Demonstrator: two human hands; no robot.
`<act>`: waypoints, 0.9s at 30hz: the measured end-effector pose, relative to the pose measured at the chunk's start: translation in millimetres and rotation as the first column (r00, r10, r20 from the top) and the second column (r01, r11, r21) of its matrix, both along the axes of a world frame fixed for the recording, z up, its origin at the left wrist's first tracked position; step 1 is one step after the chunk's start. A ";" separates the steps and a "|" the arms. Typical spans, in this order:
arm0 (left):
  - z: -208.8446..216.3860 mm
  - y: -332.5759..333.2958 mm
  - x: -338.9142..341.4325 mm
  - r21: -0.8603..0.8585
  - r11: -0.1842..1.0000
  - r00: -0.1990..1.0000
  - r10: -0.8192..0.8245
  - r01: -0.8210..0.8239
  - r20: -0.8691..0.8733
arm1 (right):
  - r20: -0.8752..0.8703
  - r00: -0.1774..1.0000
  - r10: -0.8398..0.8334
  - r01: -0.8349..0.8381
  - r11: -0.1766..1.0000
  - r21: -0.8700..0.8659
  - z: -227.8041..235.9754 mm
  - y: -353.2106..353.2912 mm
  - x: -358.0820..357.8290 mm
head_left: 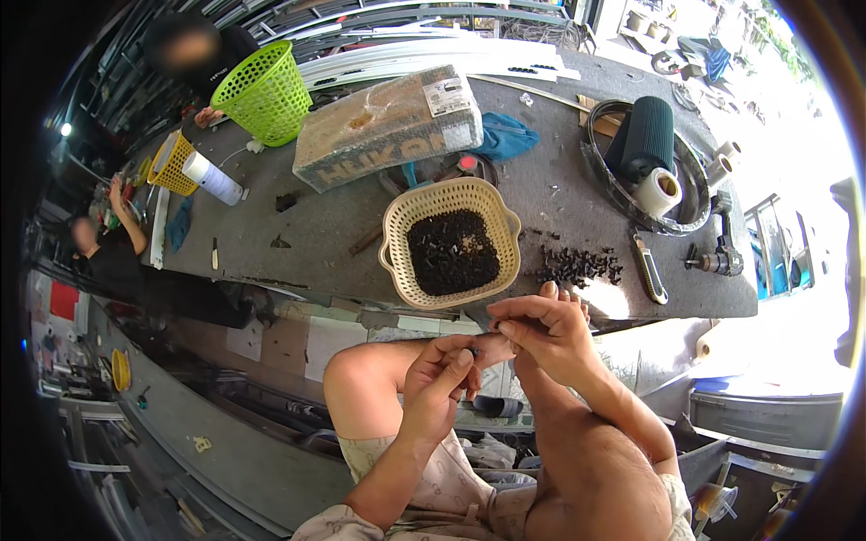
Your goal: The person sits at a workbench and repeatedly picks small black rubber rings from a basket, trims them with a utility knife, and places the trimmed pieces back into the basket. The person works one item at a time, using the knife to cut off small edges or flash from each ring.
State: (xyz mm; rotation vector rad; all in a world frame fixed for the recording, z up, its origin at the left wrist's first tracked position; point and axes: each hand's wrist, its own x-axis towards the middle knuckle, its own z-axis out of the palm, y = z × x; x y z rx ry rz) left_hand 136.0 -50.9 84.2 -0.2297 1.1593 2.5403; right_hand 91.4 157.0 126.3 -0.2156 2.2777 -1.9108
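Observation:
My left hand (433, 386) is closed in a pinch on a small black part (475, 351) above my legs. Thumb and fingertips of my right hand (555, 335) also press together, around a small dark piece (496, 325) whose exact kind is too small to tell. The two hands are a short way apart, just in front of the table edge. Beyond them a cream plastic basket (391, 236) holds a heap of small black parts (451, 261), with a few tan ones among them. A loose pile of similar black parts (582, 267) lies on the table right of the basket.
A utility knife (649, 270) and a power drill (722, 252) lie on the grey table (338, 212) at right, near coiled black strip (699, 194) and a tape roll (658, 194). Behind the basket sit a cardboard box (379, 126) and green basket (266, 95). Two people are at left.

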 end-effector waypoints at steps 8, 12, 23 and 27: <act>1.0 9.6 -2.8 -0.031 1.000 1.000 0.003 -0.003 -0.012 | 0.019 1.000 -0.015 0.012 0.991 0.134 5.9 8.2 9.9; 5.5 11.3 -3.4 -0.036 0.999 1.000 0.015 -0.015 -0.005 | 0.001 1.000 0.012 -0.012 0.992 0.125 3.1 7.2 10.3; 5.5 14.4 -3.4 -0.066 0.998 0.999 0.012 -0.015 -0.046 | 0.171 0.985 0.028 -0.012 0.996 -0.093 1.8 11.5 9.7; 4.0 16.1 -3.4 -0.071 0.997 0.998 0.011 -0.015 -0.055 | 0.007 0.999 -0.046 0.046 0.999 0.028 7.4 0.9 16.0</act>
